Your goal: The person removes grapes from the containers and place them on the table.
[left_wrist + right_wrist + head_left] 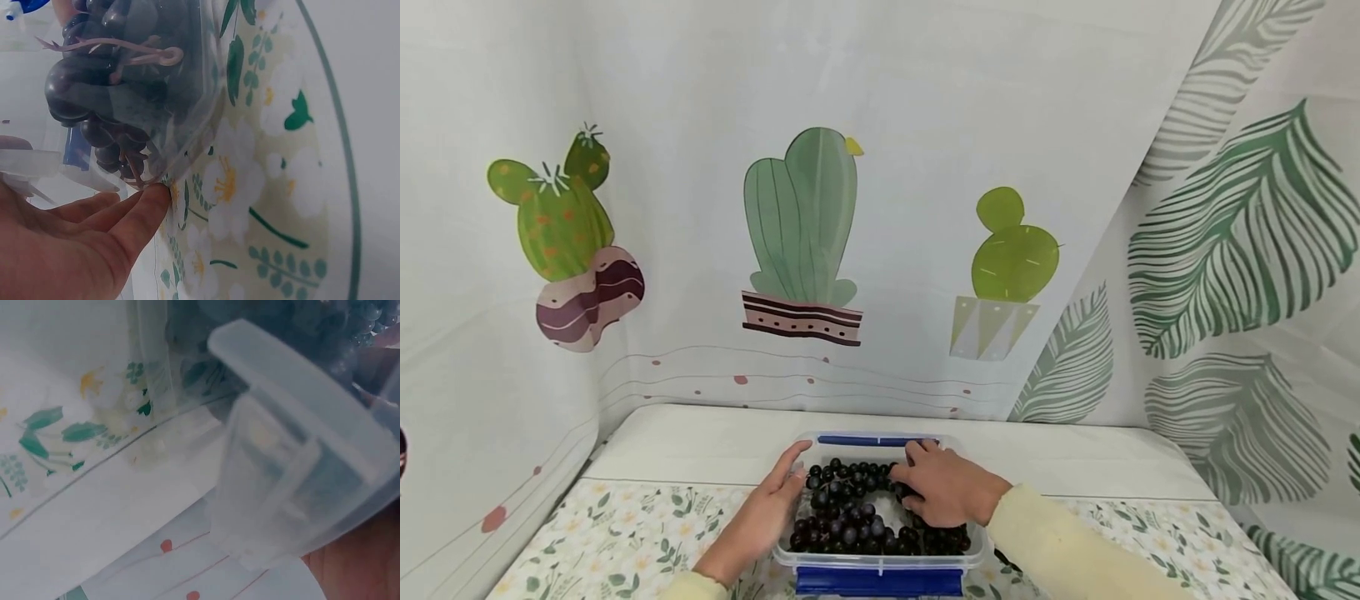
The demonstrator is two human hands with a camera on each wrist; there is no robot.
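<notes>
Bunches of dark grapes (850, 525) lie in a clear plastic box (782, 546) with blue clips, standing on the table. My left hand (760, 508) is at the box's left side, its fingers extended along the wall. In the left wrist view, the fingertips (153, 194) touch the box near its bottom edge, with grapes (81, 94) showing through the plastic. My right hand (943, 483) reaches over the right side into the box, fingers bent down at the grapes. Whether it grips any is hidden. The right wrist view shows mainly the box's rim (300, 387), with the hand mostly out of sight.
One blue clip (880, 581) is on the near side of the box, another (876, 440) on the far side. A flowered cloth (647, 525) covers the table, with a plain white band (715, 442) at the back. Behind hangs a cactus-printed curtain (910, 167).
</notes>
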